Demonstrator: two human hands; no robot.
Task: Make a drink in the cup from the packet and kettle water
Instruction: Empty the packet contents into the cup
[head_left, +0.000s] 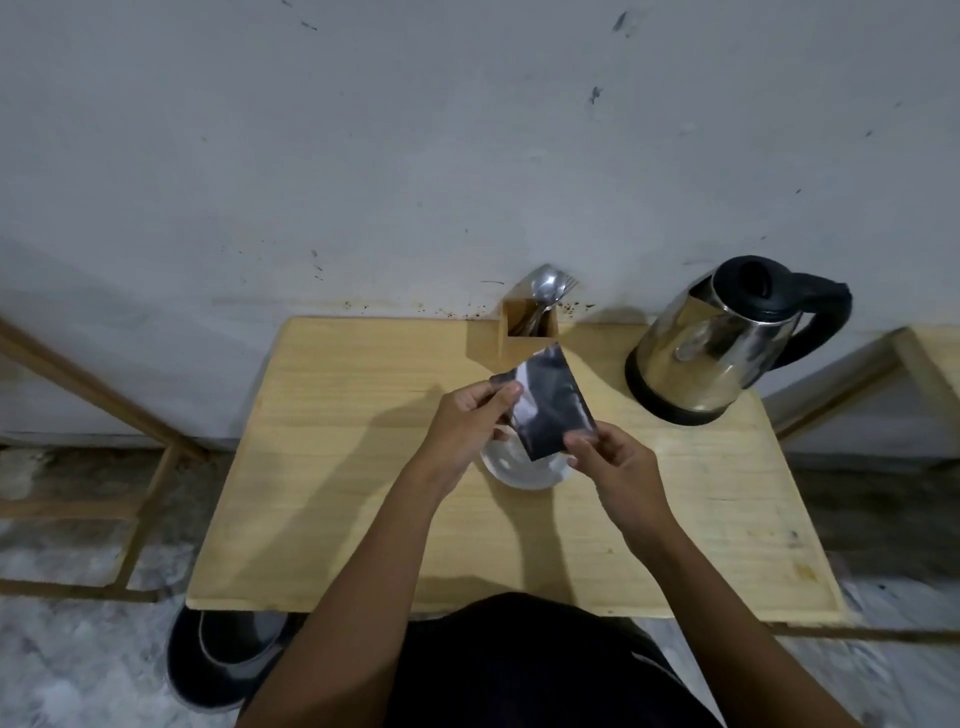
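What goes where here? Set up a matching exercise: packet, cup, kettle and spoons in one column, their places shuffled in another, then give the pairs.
Things:
1. packet
2. cup
3. kettle
4. spoons

Places:
A. standing in the wooden holder by the wall
B. on the table, below the packet
C. held in the air by both hands, left hand and right hand
D. at the table's back right corner

Pairs: 1-C, 2-B, 3-D, 4-A
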